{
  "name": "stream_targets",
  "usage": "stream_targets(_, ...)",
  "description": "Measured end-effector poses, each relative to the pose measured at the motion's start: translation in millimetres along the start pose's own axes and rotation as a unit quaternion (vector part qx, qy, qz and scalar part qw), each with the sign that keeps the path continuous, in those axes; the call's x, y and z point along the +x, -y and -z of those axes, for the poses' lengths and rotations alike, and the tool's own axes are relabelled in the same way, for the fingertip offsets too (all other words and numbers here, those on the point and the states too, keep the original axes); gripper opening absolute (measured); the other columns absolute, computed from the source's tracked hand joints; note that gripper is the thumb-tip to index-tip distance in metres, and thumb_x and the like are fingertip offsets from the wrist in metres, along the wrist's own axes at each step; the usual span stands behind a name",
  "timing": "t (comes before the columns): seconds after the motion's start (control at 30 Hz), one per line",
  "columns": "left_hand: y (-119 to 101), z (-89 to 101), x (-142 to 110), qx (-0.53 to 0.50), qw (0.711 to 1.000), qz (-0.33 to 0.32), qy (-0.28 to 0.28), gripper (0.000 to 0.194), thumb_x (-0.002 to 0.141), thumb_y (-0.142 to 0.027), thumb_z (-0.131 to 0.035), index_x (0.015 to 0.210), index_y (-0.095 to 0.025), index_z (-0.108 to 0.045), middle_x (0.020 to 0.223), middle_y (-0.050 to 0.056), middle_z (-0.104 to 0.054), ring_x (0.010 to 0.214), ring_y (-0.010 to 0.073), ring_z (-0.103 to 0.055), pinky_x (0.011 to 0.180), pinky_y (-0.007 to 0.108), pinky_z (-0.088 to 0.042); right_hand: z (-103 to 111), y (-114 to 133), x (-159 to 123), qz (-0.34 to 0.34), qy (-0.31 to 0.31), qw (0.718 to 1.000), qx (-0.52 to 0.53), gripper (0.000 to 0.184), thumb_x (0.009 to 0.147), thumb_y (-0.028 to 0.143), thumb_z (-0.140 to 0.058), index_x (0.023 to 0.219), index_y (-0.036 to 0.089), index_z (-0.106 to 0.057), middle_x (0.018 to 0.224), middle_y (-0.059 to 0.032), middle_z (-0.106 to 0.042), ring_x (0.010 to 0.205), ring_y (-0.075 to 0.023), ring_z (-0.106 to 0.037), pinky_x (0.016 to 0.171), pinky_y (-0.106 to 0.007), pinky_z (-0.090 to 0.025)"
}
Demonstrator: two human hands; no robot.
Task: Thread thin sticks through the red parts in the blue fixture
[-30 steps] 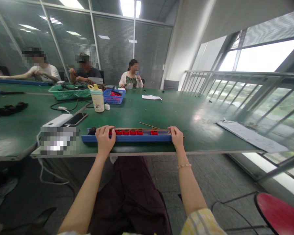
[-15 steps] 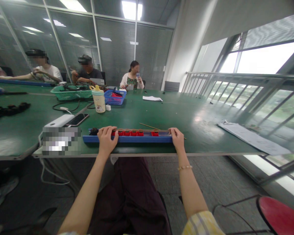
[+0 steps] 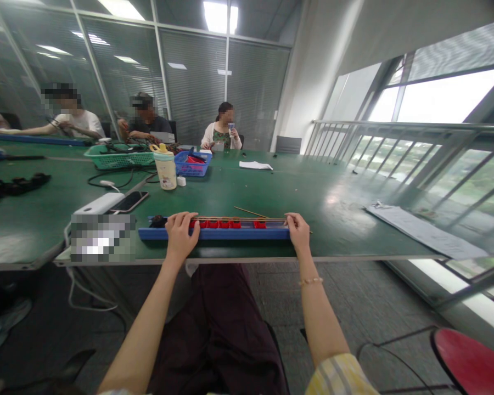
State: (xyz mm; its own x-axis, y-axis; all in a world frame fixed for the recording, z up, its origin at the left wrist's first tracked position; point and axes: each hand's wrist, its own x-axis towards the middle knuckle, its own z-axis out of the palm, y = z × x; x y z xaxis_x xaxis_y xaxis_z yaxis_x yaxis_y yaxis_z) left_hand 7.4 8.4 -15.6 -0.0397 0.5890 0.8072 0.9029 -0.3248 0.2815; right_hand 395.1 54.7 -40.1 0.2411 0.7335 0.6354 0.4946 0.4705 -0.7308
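Left hand (image 3: 181, 235) and right hand (image 3: 298, 231) clamped on opposite ends of long blue tray (image 3: 226, 233), well apart, holding it steady at near edge of green desk (image 3: 313, 192); red blocks (image 3: 216, 224) lined up between.

Long blue rectangular tray (image 3: 214, 233), lying lengthwise at the near edge of a green work table (image 3: 247, 192). Small red blocks (image 3: 216, 224) sit in a row within it; one further red block (image 3: 260, 224) stands apart toward the right, a dark lump (image 3: 158, 221) at the left end. A thin straight rod (image 3: 241, 219) runs along the rear rim. Left hand (image 3: 180, 236) and right hand (image 3: 298, 231) clasp the tray.
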Motion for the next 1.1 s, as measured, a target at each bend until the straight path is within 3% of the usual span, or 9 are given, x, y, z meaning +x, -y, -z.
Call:
stream_targets(0.6,1.8,-2.0,0.2,0.013,0.999,0.015,-0.025,0.027,0.090,-0.035,-0.050,0.106,-0.021,-0.066,0.109,0.011,-0.060,0.109,0.0286,-0.047,0.098,0.043,-0.036,-0.7,-8.2,-0.3,-0.005,-0.021,1.000,0.019,0.029,0.090,0.041,-0.050,0.102,0.018,-0.064,0.071,-0.0023,-0.065,0.068,-0.0175,-0.061,0.068,-0.031,-0.046)
stream_targets(1.1,1.4,0.2,-0.3,0.008,0.999,-0.019,-0.039,0.019,0.090,-0.032,-0.055,0.096,-0.023,-0.070,0.105,0.009,-0.062,0.106,0.0264,-0.049,0.096,0.041,-0.037,2.3,-5.2,0.8,-0.033,-0.063,0.997,0.039,0.030,0.087,0.038,-0.050,0.103,0.017,-0.063,0.070,-0.0010,-0.062,0.067,-0.0163,-0.060,0.065,-0.030,-0.046)
